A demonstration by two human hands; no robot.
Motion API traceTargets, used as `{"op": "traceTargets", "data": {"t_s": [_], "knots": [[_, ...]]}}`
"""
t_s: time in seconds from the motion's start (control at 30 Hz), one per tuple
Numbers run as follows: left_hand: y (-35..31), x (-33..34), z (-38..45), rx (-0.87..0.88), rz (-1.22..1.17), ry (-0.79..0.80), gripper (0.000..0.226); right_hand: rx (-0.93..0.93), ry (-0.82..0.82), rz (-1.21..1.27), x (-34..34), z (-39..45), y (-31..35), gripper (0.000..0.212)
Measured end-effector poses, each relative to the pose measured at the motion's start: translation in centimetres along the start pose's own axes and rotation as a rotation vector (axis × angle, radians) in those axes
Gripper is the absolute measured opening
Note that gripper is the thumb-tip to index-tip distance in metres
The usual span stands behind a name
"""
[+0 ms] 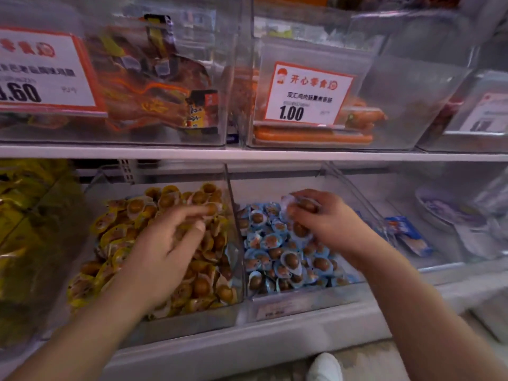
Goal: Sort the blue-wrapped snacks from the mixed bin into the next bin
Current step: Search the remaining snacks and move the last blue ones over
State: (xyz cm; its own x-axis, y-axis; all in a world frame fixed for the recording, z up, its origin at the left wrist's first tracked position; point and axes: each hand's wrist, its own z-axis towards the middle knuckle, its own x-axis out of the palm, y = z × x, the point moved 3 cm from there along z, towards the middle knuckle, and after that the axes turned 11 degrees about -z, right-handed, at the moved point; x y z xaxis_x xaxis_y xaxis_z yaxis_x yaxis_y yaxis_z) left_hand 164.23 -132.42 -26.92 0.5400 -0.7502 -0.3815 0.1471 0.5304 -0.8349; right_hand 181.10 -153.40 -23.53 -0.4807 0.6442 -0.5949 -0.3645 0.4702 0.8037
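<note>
Two clear bins sit side by side on the lower shelf. The left bin (192, 316) holds a heap of yellow-wrapped snacks (115, 229). The right bin (302, 301) holds blue-wrapped snacks (272, 240). My left hand (167, 251) hovers over the yellow heap with fingers spread, blurred by motion, and nothing shows in it. Over the back of the blue bin, my right hand (321, 218) has its fingers closed around a small wrapped snack (302, 203) with a brown centre.
A clear divider wall (233, 215) separates the two bins. Above, a white shelf edge (247, 154) carries clear bins with price cards (308, 96). Yellow packets (24, 215) lie at far left, blue and white packs (406, 235) at right. A white shoe (325, 368) shows below.
</note>
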Motion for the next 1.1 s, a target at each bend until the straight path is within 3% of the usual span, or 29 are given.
{"op": "traceTargets", "data": {"t_s": [0.03, 0.07, 0.13, 0.2, 0.27, 0.33, 0.43, 0.53, 0.7, 0.9, 1.0, 1.1], "knots": [[1.0, -0.4, 0.2, -0.01, 0.065, 0.058, 0.019, 0.043, 0.06, -0.266, -1.2, 0.1, -1.3, 0.012], [2.0, -0.7, 0.3, -0.022, 0.136, 0.134, 0.026, 0.101, 0.175, -0.496, -2.1, 0.0, -2.6, 0.019], [3.3, -0.8, 0.2, -0.048, 0.22, 0.271, 0.032, 0.199, 0.306, -0.786, -3.4, -0.1, -4.7, 0.037], [3.5, -0.5, 0.0, -0.021, 0.264, 0.329, 0.022, 0.214, 0.162, -0.85, -4.1, 0.3, -5.1, 0.036], [3.1, 0.5, -0.1, 0.059, 0.421, 0.358, 0.016, 0.123, -0.018, -0.801, -3.8, 1.0, -4.1, 0.027], [2.5, 1.7, -0.2, 0.121, 0.59, 0.378, 0.037, -0.014, -0.106, -0.594, -2.0, 1.2, -2.4, 0.02], [2.6, 3.4, -0.4, 0.086, 0.636, 0.477, 0.056, -0.21, -0.064, -0.341, 2.6, 0.6, 0.5, 0.029], [3.2, 3.8, 0.0, -0.004, 0.581, 0.549, 0.059, -0.326, 0.058, -0.357, 7.0, -0.2, 1.8, 0.049], [3.1, 3.6, 0.6, 0.093, 0.613, 0.511, 0.021, -0.347, 0.14, -0.414, 8.9, 0.0, 1.3, 0.057], [4.6, -1.2, 0.6, -0.136, 0.83, 0.428, 0.03, -0.377, 0.134, -0.428, 9.1, 0.2, 0.8, 0.055], [3.9, -0.8, -0.1, 0.011, 0.857, 0.407, 0.041, -0.367, 0.131, -0.422, 9.3, 0.2, 0.6, 0.053], [2.8, 1.7, -0.6, 0.075, 0.611, 0.425, 0.042, -0.351, 0.116, -0.418, 9.5, 0.3, 0.5, 0.052]]}}
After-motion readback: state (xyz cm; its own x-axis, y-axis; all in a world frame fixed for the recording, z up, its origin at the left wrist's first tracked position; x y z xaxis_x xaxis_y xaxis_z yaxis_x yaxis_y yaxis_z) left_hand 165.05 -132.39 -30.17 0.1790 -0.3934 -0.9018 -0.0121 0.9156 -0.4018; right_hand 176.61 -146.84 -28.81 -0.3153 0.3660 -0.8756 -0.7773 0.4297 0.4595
